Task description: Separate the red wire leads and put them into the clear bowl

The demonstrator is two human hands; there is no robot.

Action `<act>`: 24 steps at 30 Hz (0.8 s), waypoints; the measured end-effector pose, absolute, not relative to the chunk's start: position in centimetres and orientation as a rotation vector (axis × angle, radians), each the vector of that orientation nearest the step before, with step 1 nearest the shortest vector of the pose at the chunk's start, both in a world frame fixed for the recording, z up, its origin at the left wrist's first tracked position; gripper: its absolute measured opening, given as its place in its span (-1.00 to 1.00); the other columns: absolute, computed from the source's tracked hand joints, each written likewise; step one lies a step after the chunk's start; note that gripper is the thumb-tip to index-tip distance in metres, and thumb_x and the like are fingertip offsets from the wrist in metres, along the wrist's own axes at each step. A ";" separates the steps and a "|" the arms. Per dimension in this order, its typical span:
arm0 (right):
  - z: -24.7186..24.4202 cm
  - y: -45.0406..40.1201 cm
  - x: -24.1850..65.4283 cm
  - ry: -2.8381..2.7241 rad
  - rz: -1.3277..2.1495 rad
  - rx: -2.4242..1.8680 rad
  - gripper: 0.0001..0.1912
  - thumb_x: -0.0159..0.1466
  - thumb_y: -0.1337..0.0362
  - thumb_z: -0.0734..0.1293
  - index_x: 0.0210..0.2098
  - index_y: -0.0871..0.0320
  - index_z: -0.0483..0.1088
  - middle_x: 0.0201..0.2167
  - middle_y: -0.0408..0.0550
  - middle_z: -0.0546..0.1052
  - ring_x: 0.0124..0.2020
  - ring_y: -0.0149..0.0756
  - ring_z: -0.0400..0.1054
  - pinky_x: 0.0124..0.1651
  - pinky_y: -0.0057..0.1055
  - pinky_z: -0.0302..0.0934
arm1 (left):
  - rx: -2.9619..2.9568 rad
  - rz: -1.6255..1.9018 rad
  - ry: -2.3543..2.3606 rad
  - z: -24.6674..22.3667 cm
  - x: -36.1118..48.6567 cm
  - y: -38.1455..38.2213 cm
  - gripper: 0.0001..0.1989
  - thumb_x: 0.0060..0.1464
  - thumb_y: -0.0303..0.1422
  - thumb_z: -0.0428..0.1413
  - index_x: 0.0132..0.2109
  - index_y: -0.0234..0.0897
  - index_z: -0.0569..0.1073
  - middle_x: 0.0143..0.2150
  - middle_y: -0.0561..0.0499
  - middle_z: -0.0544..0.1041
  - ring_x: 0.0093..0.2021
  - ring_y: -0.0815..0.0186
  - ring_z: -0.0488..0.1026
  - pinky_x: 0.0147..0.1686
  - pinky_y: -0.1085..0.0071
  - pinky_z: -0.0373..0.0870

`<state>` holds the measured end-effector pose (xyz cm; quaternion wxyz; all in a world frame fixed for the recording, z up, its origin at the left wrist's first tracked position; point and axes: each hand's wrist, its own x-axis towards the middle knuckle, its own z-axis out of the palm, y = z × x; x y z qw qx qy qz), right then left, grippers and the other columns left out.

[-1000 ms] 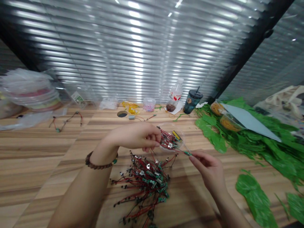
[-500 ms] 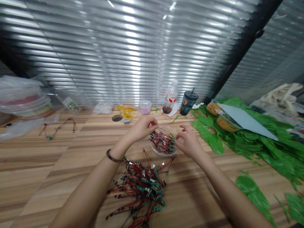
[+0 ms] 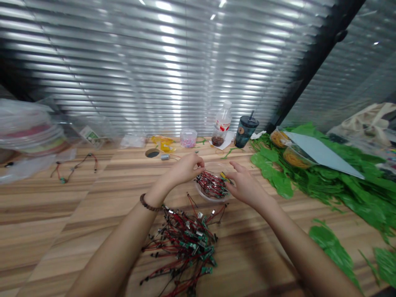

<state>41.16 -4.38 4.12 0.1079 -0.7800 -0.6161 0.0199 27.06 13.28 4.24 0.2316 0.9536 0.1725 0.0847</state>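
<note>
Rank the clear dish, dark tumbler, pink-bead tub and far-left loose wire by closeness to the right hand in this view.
From the right hand:
1. Clear dish, just left, at its fingers.
2. Dark tumbler, straight ahead at the back.
3. Pink-bead tub, back left.
4. Loose wire, far left.

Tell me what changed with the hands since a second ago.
The right hand let go of the green-tipped wired part it was pinching and moved left to the clear plastic bowl; the left hand drew back to the bowl's left rim. The wire pile stayed put.
</note>
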 end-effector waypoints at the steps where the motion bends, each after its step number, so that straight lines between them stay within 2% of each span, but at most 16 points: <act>1: 3.8 -4.3 41.2 -1.815 0.080 -2.309 -0.75 0.21 0.38 0.25 -0.20 0.33 0.51 0.17 0.38 0.26 0.23 0.02 0.11 0.18 -0.17 0.07 | 2.624 0.222 0.459 4.3 27.1 13.2 -0.68 0.09 -0.22 -0.03 -0.26 -0.36 0.51 -0.29 -0.07 0.48 -0.29 0.45 0.32 -0.26 0.50 0.20; 7: 3.4 -5.1 40.9 -1.786 0.078 -2.160 -0.73 0.21 0.37 0.27 -0.13 0.27 0.49 0.12 0.29 0.31 0.22 0.01 0.12 0.16 -0.14 0.10 | 2.624 0.207 0.413 4.1 27.2 13.1 -0.64 0.12 -0.25 -0.08 -0.27 -0.40 0.54 -0.30 -0.10 0.49 -0.30 0.44 0.35 -0.26 0.50 0.24; 9: 3.6 -6.0 39.9 -1.749 0.015 -1.998 -0.75 0.20 0.35 0.28 -0.15 0.26 0.49 0.08 0.26 0.34 0.16 -0.03 0.20 0.14 -0.16 0.13 | 2.620 0.206 0.410 4.0 27.2 13.0 -0.64 0.12 -0.26 -0.08 -0.28 -0.40 0.54 -0.32 -0.10 0.50 -0.32 0.45 0.34 -0.27 0.51 0.23; 12: 3.6 -7.4 37.3 -1.733 0.105 -1.762 -0.81 0.21 0.37 0.26 -0.22 0.21 0.48 -0.17 0.09 0.47 -0.12 -0.23 0.37 -0.05 -0.33 0.25 | 2.605 0.197 0.402 4.1 27.2 12.9 -0.66 0.11 -0.27 -0.07 -0.28 -0.39 0.54 -0.31 -0.08 0.51 -0.33 0.47 0.34 -0.27 0.53 0.22; 14: 3.1 -8.3 35.6 -1.763 0.276 -1.775 -0.83 0.21 0.40 0.24 -0.28 0.15 0.47 -0.36 -0.04 0.48 -0.34 -0.32 0.38 -0.27 -0.44 0.25 | 2.589 0.201 0.409 4.3 27.0 13.0 -0.67 0.10 -0.27 -0.07 -0.26 -0.37 0.53 -0.28 -0.07 0.51 -0.33 0.48 0.34 -0.28 0.54 0.21; 16: 2.3 -8.9 34.4 -1.823 0.424 -1.859 -0.86 0.17 0.43 0.25 -0.39 0.14 0.44 -0.47 -0.11 0.45 -0.45 -0.35 0.34 -0.40 -0.49 0.17 | 2.573 0.219 0.439 4.6 26.8 13.2 -0.67 0.10 -0.27 -0.07 -0.22 -0.36 0.52 -0.27 -0.06 0.51 -0.35 0.50 0.33 -0.32 0.56 0.20; 20: 0.8 -10.0 33.5 -1.846 0.533 -1.982 -0.86 0.13 0.47 0.26 -0.50 0.16 0.37 -0.50 -0.12 0.44 -0.49 -0.37 0.31 -0.45 -0.50 0.08 | 2.557 0.242 0.509 4.9 26.4 13.5 -0.69 0.08 -0.29 -0.06 -0.23 -0.40 0.50 -0.33 -0.06 0.51 -0.41 0.51 0.32 -0.41 0.59 0.13; 24: 0.0 -11.2 33.3 -1.782 0.620 -1.990 -0.85 0.17 0.45 0.23 -0.42 0.15 0.41 -0.45 -0.10 0.48 -0.43 -0.35 0.35 -0.39 -0.50 0.12 | 2.561 0.221 0.514 4.8 26.4 13.4 -0.71 0.06 -0.33 -0.05 -0.29 -0.42 0.51 -0.35 -0.07 0.52 -0.43 0.53 0.31 -0.41 0.59 0.11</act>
